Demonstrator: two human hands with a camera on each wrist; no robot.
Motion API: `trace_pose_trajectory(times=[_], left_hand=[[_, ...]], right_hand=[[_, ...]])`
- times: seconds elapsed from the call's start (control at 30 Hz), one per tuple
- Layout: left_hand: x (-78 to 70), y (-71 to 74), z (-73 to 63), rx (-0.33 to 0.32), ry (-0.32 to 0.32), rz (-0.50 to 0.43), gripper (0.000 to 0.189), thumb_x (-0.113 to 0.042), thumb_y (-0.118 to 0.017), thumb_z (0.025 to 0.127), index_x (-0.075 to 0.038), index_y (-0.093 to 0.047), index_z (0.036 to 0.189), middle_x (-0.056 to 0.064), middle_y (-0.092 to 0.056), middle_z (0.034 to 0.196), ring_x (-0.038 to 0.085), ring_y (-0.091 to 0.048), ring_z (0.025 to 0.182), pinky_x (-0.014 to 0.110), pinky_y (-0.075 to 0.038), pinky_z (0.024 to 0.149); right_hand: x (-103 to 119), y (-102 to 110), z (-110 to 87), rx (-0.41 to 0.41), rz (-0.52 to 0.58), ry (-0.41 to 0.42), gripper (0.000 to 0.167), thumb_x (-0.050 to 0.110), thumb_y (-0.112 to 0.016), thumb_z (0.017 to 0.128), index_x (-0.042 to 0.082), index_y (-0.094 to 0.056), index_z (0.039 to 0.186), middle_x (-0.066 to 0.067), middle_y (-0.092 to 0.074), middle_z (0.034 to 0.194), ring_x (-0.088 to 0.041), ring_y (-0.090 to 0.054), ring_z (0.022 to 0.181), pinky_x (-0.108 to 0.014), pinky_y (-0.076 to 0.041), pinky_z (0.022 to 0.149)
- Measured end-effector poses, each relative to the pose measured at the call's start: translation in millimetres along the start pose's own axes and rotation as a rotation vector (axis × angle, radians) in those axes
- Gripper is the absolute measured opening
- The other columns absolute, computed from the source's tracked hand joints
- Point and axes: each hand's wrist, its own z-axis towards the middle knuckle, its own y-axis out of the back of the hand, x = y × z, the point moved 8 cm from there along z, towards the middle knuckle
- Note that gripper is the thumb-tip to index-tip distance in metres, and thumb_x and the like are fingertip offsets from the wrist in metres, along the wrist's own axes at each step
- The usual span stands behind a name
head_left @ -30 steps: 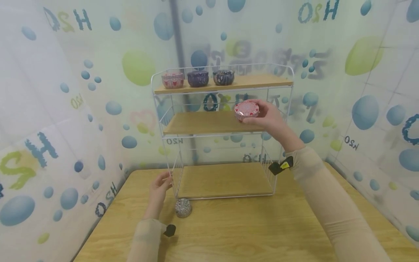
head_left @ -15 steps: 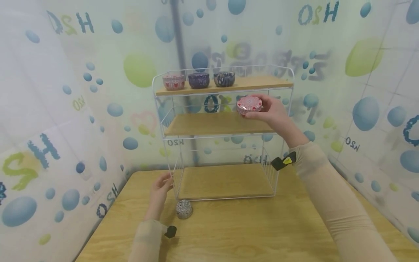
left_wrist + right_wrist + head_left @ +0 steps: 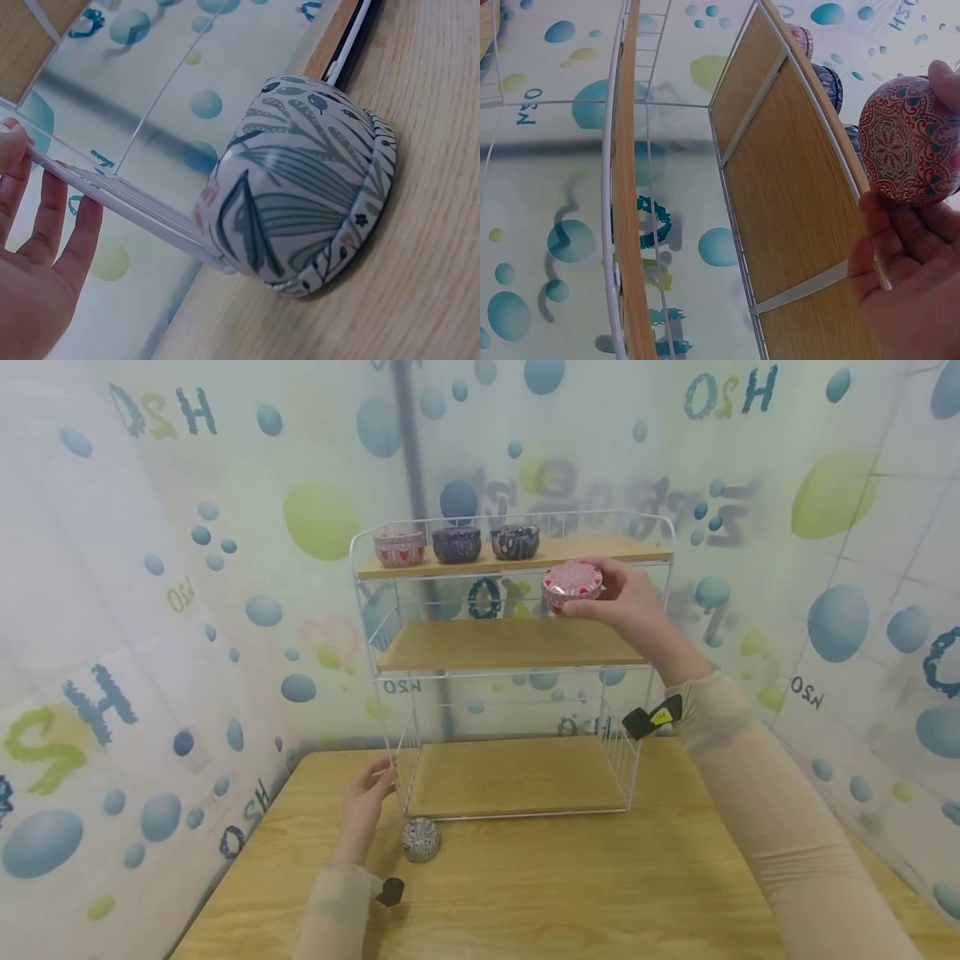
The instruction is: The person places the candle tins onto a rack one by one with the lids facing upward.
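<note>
My right hand [image 3: 633,606] holds a round red-and-pink tin [image 3: 572,583] between thumb and fingers, lid up, in front of the top shelf's front edge. In the right wrist view, the tin's patterned underside [image 3: 900,146] shows beside the top board [image 3: 802,172]. At lower left, my left hand [image 3: 366,793] grips the white side post of the wire shelf rack [image 3: 501,815]; its thumb and fingertips meet the post [image 3: 127,210] in the left wrist view. Near that hand, a leaf-patterned tin [image 3: 421,840] sits on the table, wide rim down.
Three tins stand on the top shelf's left half: a pink one [image 3: 399,550], a purple one [image 3: 457,546] and a dark patterned one [image 3: 515,542]. Below are a middle board [image 3: 495,643] and a bottom board [image 3: 517,777]. Printed curtains surround the wooden table [image 3: 540,893].
My right hand has lifted the red-and-pink tin from in front of the middle shelf to near the top board's edge. The left hand stays at the post.
</note>
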Motion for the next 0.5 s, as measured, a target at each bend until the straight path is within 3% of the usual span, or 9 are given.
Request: trace_pose_trajectory(times=[0.33,0.5], left_hand=[[-0.9,-0.8,-0.3,0.0,-0.016,-0.03,0.03,-0.008,-0.058,0.097,0.005,-0.056,0.123,-0.008,-0.064,0.109,0.012,-0.061,0.099,0.026,-0.052,0.089],[0.4,-1.2,-0.2,0.014,0.011,-0.019,0.034,-0.013,-0.059,0.097,0.004,-0.054,0.127,-0.008,-0.064,0.111,0.01,-0.061,0.098,0.031,-0.051,0.093]], right_hand=[[18,5,9.3,-0.005,0.025,0.086,0.049,0.006,-0.077,0.082,0.006,-0.059,0.127,-0.009,-0.062,0.112,-0.023,-0.063,0.094,-0.024,-0.055,0.077],[24,10,13.1,-0.033,-0.037,0.05,0.054,0.011,-0.079,0.081,0.008,-0.057,0.131,-0.008,-0.063,0.114,-0.021,-0.062,0.097,-0.022,-0.053,0.079]])
